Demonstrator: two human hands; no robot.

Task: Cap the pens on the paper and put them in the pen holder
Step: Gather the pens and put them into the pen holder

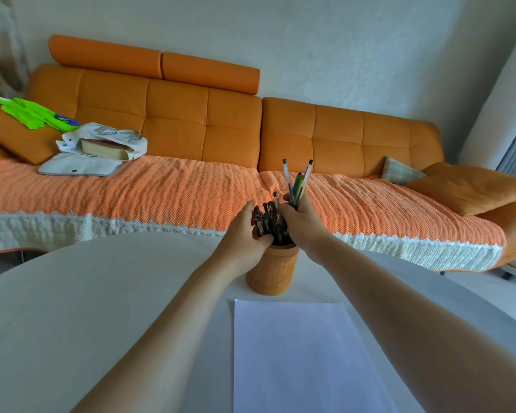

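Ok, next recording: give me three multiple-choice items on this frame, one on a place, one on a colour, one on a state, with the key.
1. Where does the paper lie?
A) on the table, nearer the camera than the pen holder
B) on a shelf
C) rolled up inside the holder

2. What colour is the pen holder?
A) blue
B) orange-brown
C) black

3. What are the hands doing?
A) both lie flat on the paper
B) both grip pens at the pen holder
C) both hang empty

Key:
1 A, the sheet lies flat on the table in front of the holder.
2 B, its wall is orange-brown.
3 B, the left hand grips the dark pens standing in the holder, and the right hand holds a bunch of pens just above it.
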